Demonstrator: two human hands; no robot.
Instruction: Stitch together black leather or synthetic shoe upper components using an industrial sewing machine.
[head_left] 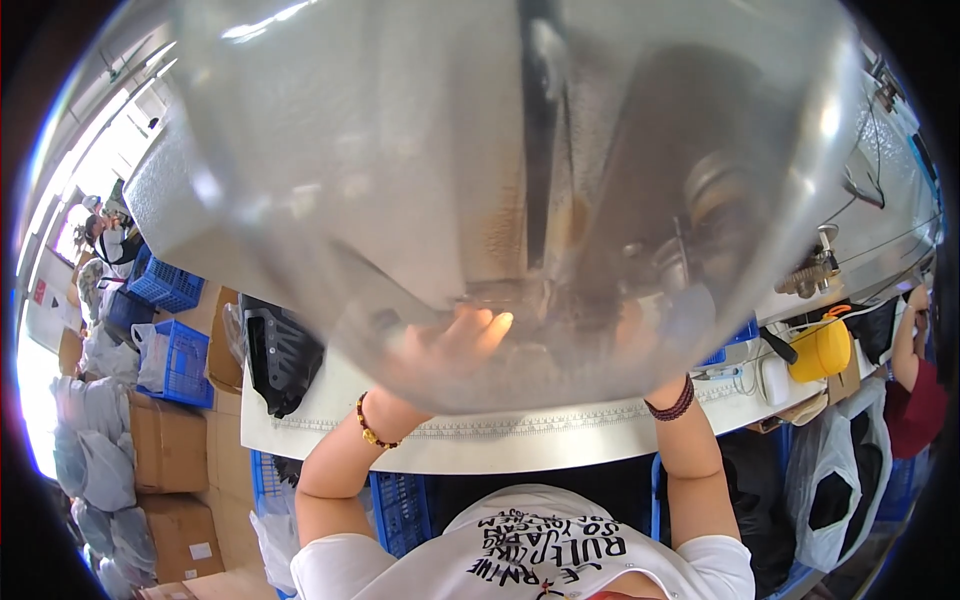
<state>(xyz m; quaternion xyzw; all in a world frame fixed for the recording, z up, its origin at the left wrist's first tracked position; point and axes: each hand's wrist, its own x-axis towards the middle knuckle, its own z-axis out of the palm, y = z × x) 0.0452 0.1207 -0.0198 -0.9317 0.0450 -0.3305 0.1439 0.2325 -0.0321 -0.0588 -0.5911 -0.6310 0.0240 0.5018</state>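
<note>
**Both your hands behind a clear cover, close to a blurred machine**

Read the clock from the middle of your view, twelve pointing away from you. A clear, curved cover [330,150] fills the upper part, smearing everything behind it. The machine [650,130], the thing nearest your hands, shows through it as a dark, hazy mass from about twelve to two.

Your left hand [450,340] lies just off centre toward seven, its lit fingertips near the machine's lower parts; you cannot be seen clearly enough there to tell whether it grips anything. Your right hand [640,325] is between three and four, more blurred; whether it is clenched, loose or grasping cannot be told. You wear a beaded bracelet [370,425] on the left wrist and a dark bracelet [674,400] on the right.

At six, a ruler strip [500,425] runs along the white table [330,445]. Black ribbed parts [280,360] sit between eight and nine, on the table. Just past three stands a yellow container [822,350]; farther out that way is a co-worker's red sleeve [915,410]. Cardboard boxes [170,445] stand toward eight.
</note>
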